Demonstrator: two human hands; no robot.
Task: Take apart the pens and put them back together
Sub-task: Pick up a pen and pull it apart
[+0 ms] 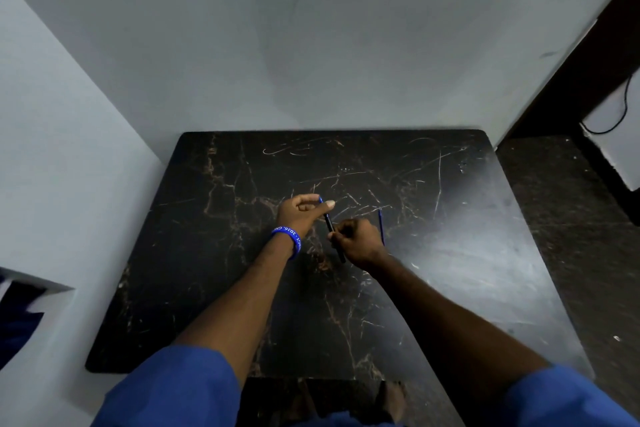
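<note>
A dark pen barrel (329, 222) runs slantwise between my two hands above the black marble table (450, 253). My left hand (304, 213), with a blue wristband, pinches the barrel's far end, where a small blue tip (320, 199) shows. My right hand (358, 241) is closed around the barrel's near part, whose lower end sticks out below the fist. A thin blue refill (381, 225) lies on the table just right of my right hand.
The table stands in a corner, with grey walls (311, 45) behind and to the left. A dark door frame (588, 62) and a black cable (620, 114) are at the right. The floor (571, 218) lies right of the table.
</note>
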